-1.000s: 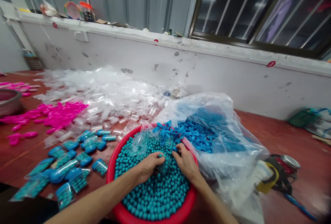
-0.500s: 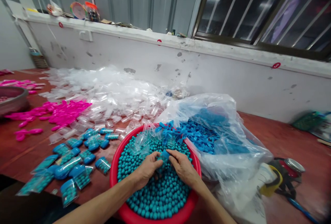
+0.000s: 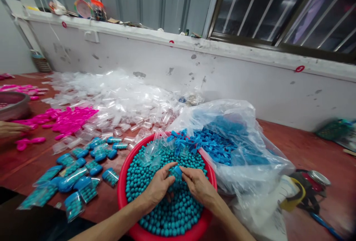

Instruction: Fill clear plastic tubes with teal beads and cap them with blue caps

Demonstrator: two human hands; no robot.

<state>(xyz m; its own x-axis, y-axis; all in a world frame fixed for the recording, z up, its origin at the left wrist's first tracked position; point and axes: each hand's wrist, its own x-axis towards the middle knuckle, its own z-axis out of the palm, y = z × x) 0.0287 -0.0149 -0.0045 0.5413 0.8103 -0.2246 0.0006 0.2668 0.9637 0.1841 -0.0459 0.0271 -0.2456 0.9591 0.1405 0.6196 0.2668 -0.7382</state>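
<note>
Over a red basin (image 3: 213,181) of teal beads (image 3: 169,220), my left hand (image 3: 157,187) grips a small clear bead container with a blue cap (image 3: 177,171). My right hand (image 3: 197,184) pinches the same cap from the other side. Fingers hide most of the container's body. Several clear plastic containers (image 3: 152,152) lie on the beads at the far side of the basin. Blue caps (image 3: 182,139) rest at its back rim, beside an open plastic bag (image 3: 239,109) full of blue caps. Capped containers filled with beads (image 3: 73,180) lie left of the basin.
A large heap of clear containers (image 3: 116,92) spreads toward the wall. Pink pieces (image 3: 73,118) lie at left near a grey basin (image 3: 16,109). Another person's hand (image 3: 12,129) reaches in there. A headlamp-like item with straps (image 3: 317,181) lies at right.
Another person's hand has come into view at the left edge, by the pink pieces. My hands have shifted slightly, still on the capped container.
</note>
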